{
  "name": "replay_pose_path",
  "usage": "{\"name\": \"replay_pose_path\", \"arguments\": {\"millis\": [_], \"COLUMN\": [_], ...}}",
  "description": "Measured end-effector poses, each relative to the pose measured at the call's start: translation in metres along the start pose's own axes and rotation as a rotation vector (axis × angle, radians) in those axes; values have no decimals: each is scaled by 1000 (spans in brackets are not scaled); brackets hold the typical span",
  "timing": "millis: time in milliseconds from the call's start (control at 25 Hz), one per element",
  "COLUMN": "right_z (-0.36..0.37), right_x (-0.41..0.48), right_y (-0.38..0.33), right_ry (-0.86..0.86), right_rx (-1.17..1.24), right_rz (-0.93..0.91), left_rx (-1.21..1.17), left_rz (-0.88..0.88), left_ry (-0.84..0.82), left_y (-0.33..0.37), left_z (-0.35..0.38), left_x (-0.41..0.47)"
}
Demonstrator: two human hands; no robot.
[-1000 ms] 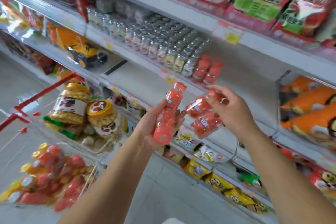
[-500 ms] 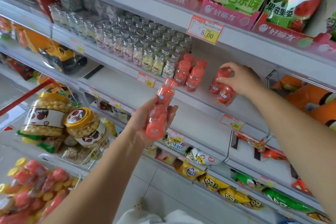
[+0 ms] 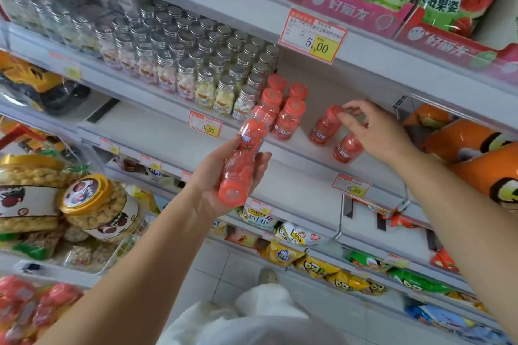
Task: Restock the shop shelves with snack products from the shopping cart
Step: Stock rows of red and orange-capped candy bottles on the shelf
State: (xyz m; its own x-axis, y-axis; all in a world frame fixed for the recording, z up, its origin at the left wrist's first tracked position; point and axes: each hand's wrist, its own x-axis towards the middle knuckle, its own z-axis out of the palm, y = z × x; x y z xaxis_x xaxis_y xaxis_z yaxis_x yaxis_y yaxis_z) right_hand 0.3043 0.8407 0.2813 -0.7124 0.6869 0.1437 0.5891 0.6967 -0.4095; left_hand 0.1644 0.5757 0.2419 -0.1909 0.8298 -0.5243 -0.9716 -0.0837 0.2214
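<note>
Bottles [image 3: 243, 157] of red candy lie gripped in left hand [image 3: 208, 190].

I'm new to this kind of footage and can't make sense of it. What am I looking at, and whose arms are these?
No machine here: a person wears a wide-angle camera on the head, so this single view looks down at their own bare arms. The left hand holds red bottles. The right hand reaches onto the shelf, fingertips at the cap of a shelf bottle; whether it grips is unclear. A second bottle stands beside it, four more bottles by the silver-capped jars. Big snack tubs sit lower left.
</note>
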Motion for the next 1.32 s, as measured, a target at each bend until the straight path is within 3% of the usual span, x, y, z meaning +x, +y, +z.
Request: {"name": "replay_pose_path", "arguments": {"millis": [120, 280, 640, 1040, 1320], "right_z": [-12, -27, -10, 33, 44], "right_x": [-10, -19, 60, 109, 114], "right_y": [7, 18, 11, -86, -99], "right_ry": [-86, -377, -305, -412, -402], "right_rx": [173, 449, 762, 616, 578], "right_rz": [184, 390, 413, 277, 215], "left_rx": [-10, -24, -67, -100, -82], "left_rz": [-8, 0, 25, 48, 22], "left_ry": [-23, -20, -15, 7, 17], "left_y": [3, 8, 9, 18, 15], "left_z": [1, -2, -12, -28, -29], "left_x": [8, 14, 11, -6, -14]}}
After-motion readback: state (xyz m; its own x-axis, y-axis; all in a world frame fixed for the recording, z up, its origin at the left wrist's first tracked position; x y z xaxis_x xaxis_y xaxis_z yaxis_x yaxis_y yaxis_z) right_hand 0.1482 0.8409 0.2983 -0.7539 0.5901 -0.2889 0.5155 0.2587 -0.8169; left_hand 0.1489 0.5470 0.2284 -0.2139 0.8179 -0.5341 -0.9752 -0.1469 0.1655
